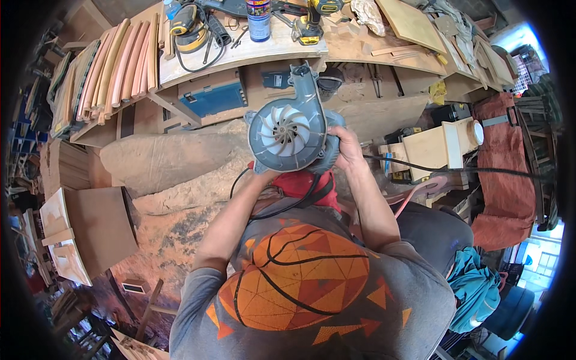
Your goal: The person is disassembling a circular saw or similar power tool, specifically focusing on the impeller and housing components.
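Observation:
A grey handheld blower (pixel 315 102) is held up before me, its round side facing up. A pale fan wheel with curved blades (pixel 283 130) shows in the round housing, and the outlet neck points away from me. My right hand (pixel 347 147) is wrapped round the handle on the right side. My left hand (pixel 266 177) supports the housing from below at its near left edge; most of its fingers are hidden under it. Beneath the blower, red cloth (pixel 305 187) lies in my lap with a black cord (pixel 294 204) across it.
A workbench (pixel 234 63) ahead carries a yellow-black sander (pixel 190 30), a blue spray can (pixel 259 24) and a cordless drill (pixel 309 24). Wooden poles (pixel 129 60) lie at its left. A blue case (pixel 213 96) sits below. A black cable (pixel 456 169) stretches right.

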A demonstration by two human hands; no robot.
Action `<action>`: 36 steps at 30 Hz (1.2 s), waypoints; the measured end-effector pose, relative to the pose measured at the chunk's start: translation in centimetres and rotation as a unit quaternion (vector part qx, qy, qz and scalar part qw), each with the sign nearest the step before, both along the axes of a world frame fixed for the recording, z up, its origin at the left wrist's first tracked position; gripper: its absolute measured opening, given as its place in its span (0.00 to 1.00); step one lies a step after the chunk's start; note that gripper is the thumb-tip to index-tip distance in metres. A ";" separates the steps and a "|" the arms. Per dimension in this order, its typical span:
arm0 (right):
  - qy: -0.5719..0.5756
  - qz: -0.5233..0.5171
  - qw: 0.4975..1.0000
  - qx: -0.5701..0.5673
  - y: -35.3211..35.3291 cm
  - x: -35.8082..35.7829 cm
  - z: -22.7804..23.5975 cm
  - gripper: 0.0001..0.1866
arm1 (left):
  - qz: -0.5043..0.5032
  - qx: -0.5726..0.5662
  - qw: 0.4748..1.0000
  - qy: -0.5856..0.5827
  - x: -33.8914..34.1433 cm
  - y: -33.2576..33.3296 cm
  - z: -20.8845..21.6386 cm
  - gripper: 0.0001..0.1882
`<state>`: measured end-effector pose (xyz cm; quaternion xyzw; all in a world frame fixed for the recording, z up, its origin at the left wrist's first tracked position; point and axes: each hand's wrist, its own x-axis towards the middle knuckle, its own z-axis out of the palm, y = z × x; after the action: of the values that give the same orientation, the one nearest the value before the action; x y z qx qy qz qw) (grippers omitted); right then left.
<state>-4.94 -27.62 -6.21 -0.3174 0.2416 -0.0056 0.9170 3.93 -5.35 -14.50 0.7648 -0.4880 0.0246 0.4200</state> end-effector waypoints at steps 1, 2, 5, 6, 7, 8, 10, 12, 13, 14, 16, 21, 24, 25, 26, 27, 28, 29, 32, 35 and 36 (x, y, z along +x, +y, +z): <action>0.001 -0.015 1.000 -0.023 0.2 0.0 0.3 0.19 | 0.000 0.001 1.000 0.002 0.0 0.0 -0.1 0.30; 0.002 -0.014 1.000 -0.024 0.4 0.0 0.5 0.19 | -0.001 -0.001 1.000 0.004 0.1 -0.1 -0.2 0.30; -0.025 -0.043 0.999 -0.008 0.6 -0.2 1.4 0.19 | -0.005 -0.003 1.000 0.014 -0.2 -0.4 -0.4 0.30; -0.038 -0.029 0.999 -0.006 0.7 -0.3 2.4 0.19 | -0.003 -0.003 1.000 0.018 -0.2 -0.5 -0.5 0.30; -0.051 -0.016 0.999 -0.004 0.7 -0.3 2.9 0.19 | -0.003 -0.005 1.000 0.021 -0.3 -0.6 -0.7 0.30; -0.049 -0.017 0.999 -0.005 0.7 -0.3 2.8 0.19 | -0.004 -0.006 1.000 0.022 -0.3 -0.6 -0.7 0.30; -0.043 -0.039 0.998 -0.024 0.7 -0.1 2.3 0.20 | -0.007 -0.007 1.000 0.029 -0.6 -0.7 -0.8 0.30; -0.067 -0.020 0.997 -0.042 -0.9 -0.5 -0.1 0.22 | -0.010 -0.008 0.999 0.035 -0.6 -1.0 -0.8 0.30; -0.093 0.000 0.994 -0.059 -1.8 -0.6 -1.3 0.25 | -0.009 -0.008 0.999 0.039 -0.6 -1.0 -0.9 0.29; -0.091 0.002 0.994 -0.059 -1.7 -0.5 -1.2 0.25 | -0.008 -0.008 0.999 0.043 -0.5 -1.0 -1.3 0.29; -0.067 -0.022 0.995 -0.078 -1.3 -0.4 -1.0 0.25 | -0.007 -0.007 0.999 0.049 -0.3 -1.2 -2.1 0.29; -0.047 -0.068 0.996 -0.039 -0.8 -0.3 -0.2 0.23 | -0.016 -0.046 0.987 0.154 -0.3 -1.6 -1.2 0.30; -0.053 -0.054 0.997 -0.016 -1.1 -0.7 -0.4 0.23 | -0.035 -0.089 0.984 0.150 -0.4 -1.9 -2.8 0.31; -0.062 -0.034 0.997 -0.017 -1.2 -0.7 -0.4 0.23 | -0.035 -0.090 0.984 0.149 -0.5 -1.8 -3.2 0.31; -0.062 -0.039 0.997 -0.019 -1.2 -0.7 -0.5 0.23 | -0.015 -0.061 0.994 0.094 -0.7 -1.8 -2.5 0.32; -0.052 -0.048 0.995 -0.066 -1.2 -0.5 -0.6 0.23 | 0.004 -0.033 0.999 0.037 -0.8 -2.0 -2.0 0.32; -0.041 -0.058 0.991 -0.114 -1.2 -0.4 -0.7 0.24 | -0.001 -0.033 0.999 0.036 -0.7 -2.1 -1.8 0.32; -0.039 -0.036 0.993 -0.109 -1.3 -0.3 -0.5 0.24 | -0.008 -0.036 0.999 0.020 -0.5 -1.8 -1.8 0.33; -0.041 -0.034 0.998 -0.018 -0.6 -0.2 0.3 0.22 | -0.018 0.014 0.997 -0.068 0.5 -1.6 -2.6 0.32; -0.074 -0.069 0.992 0.076 0.6 -0.2 2.6 0.25 | -0.025 0.014 0.999 -0.047 0.9 -1.4 -2.0 0.32; -0.104 -0.084 0.986 0.103 1.0 -0.3 3.1 0.25 | -0.028 0.012 0.999 -0.044 1.0 -1.3 -1.7 0.32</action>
<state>-5.23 -26.67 -3.11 -0.1977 0.1698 -0.0908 0.9612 4.95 -6.67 -16.19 0.7542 -0.5274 0.0409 0.3889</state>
